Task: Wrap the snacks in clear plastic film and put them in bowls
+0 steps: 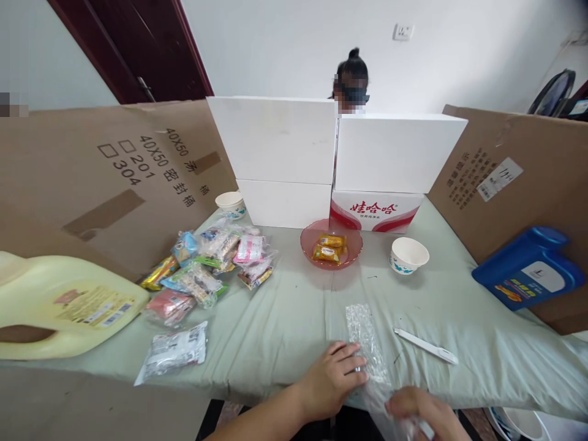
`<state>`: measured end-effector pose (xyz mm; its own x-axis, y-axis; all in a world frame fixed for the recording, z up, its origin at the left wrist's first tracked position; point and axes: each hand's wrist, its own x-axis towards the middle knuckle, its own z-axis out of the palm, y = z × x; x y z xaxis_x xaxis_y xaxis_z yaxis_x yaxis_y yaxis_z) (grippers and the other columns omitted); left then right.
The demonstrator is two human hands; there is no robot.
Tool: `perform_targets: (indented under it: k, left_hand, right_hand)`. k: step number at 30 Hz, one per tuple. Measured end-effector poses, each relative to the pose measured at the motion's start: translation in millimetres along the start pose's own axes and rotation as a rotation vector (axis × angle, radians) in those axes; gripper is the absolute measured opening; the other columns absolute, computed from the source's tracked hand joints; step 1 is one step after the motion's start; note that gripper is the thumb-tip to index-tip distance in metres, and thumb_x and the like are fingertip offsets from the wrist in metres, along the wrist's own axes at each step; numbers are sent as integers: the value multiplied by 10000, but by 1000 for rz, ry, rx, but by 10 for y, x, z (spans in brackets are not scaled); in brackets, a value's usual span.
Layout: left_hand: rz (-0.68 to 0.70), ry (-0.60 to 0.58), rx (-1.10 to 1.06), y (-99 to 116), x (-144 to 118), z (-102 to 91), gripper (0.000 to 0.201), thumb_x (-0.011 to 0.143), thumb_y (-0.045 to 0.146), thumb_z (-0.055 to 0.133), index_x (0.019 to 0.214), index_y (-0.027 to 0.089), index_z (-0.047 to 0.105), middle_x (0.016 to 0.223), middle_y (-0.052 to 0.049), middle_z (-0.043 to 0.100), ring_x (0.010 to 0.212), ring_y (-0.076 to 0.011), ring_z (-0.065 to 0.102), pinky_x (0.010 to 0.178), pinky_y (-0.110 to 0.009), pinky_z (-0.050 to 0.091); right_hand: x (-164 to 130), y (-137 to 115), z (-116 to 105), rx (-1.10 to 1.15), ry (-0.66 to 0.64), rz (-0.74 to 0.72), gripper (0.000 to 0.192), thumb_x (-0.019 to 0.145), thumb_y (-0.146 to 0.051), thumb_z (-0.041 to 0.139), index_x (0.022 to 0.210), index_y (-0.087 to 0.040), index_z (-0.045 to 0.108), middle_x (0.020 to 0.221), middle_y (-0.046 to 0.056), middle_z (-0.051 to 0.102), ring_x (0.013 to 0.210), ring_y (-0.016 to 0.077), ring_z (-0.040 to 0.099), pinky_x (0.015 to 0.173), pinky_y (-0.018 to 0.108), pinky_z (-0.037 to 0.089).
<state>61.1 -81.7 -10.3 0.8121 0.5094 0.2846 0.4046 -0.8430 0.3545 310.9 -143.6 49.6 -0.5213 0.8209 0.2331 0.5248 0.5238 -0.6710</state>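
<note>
A strip of clear bubble wrap (365,327) lies lengthwise near the table's front edge and runs down over it. My left hand (334,378) rests at the strip's left side, fingers curled onto its edge. The lower end of the strip is bunched in my right hand (425,411), which is closed in front of the table edge; part of that hand is cut off by the frame. Something white shows beside the right fingers, too little to name. To the right of the wrap lies a white utility knife (426,346).
Several wrapped snacks (202,272) and a silvery packet (177,349) lie left, by a yellow jug (68,306). A pink bowl (309,252) holds snacks. Paper bowls (408,256), a blue bottle (528,269), white boxes (285,147) and cardboard (160,141) surround them. A person sits behind.
</note>
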Motion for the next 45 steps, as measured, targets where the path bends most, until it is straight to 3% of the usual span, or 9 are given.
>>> perform_targets:
  k: [5, 9, 13, 21, 25, 29, 34, 39, 45]
  left_hand:
    - [-19, -48, -57, 0, -1, -55, 293, 868, 194, 528, 1148, 251, 594, 1236, -16, 634, 1322, -209, 421, 1105, -387, 268]
    - [-44, -30, -102, 11, 33, -73, 356, 845, 171, 512, 1188, 235, 579, 1211, -41, 648, 1276, -221, 468, 1082, -400, 301]
    - [-46, 28, -149, 32, 45, -80, 358, 852, 158, 485, 1194, 226, 563, 1196, -35, 655, 1255, -213, 482, 1063, -393, 326]
    - [-94, 360, -159, 44, 97, -229, 265, 871, 110, 407, 1072, 155, 573, 1048, -104, 646, 1086, -203, 551, 974, -374, 421]
    - [-31, 249, -82, -36, 183, -194, 220, 898, 218, 482, 1079, 185, 603, 1091, -79, 644, 1143, -216, 515, 989, -384, 397]
    - [-60, 113, -30, -106, 208, -63, 104, 872, 284, 580, 863, 206, 649, 930, -26, 662, 1073, -202, 526, 980, -375, 369]
    - [-63, 110, -25, -114, 191, -34, 65, 847, 256, 608, 836, 201, 640, 937, -21, 645, 1024, -187, 515, 944, -357, 366]
    - [-55, 91, -16, -118, 190, -28, 76, 836, 275, 622, 803, 213, 650, 880, -21, 637, 983, -192, 505, 912, -351, 378]
    - [-56, 73, 5, -92, 164, -22, 288, 754, 454, 710, 829, 186, 635, 894, -41, 632, 917, -209, 526, 848, -358, 414]
  right_hand:
    - [722, 280, 135, -21, 120, 431, 292, 954, -363, 353, 947, -204, 597, 755, 21, 682, 638, 153, 640, 608, 250, 490]
    - [1157, 523, 303, -322, 117, 514, 236, 930, -290, 376, 915, -212, 599, 795, 31, 707, 739, 183, 669, 637, 262, 443]
    - [1223, 592, 437, -434, 132, 540, 237, 941, -277, 381, 899, -212, 606, 822, 53, 713, 724, 188, 665, 606, 266, 398]
    - [1152, 557, 566, -579, 123, 473, 237, 968, -307, 383, 987, -205, 596, 945, 60, 688, 752, 181, 654, 612, 267, 409]
    - [1142, 568, 617, -630, 134, 460, 230, 968, -296, 392, 1058, -200, 580, 954, 70, 687, 713, 175, 649, 590, 266, 410]
    - [1193, 645, 483, -662, 155, 453, 256, 957, -329, 416, 1114, -191, 564, 872, 69, 687, 669, 188, 639, 591, 284, 426]
    - [1219, 669, 242, -680, 209, 390, 287, 959, -288, 377, 1064, -156, 608, 993, 129, 661, 940, 245, 615, 836, 375, 452]
    - [1105, 588, 466, -611, -8, -17, 400, 941, -240, 404, 1324, -196, 511, 1373, 83, 531, 1310, 226, 412, 1075, 421, 321]
    - [1097, 597, 529, -615, -166, 39, 524, 947, -281, 391, 1460, -192, 335, 1533, 74, 308, 1426, 268, 226, 1127, 523, 239]
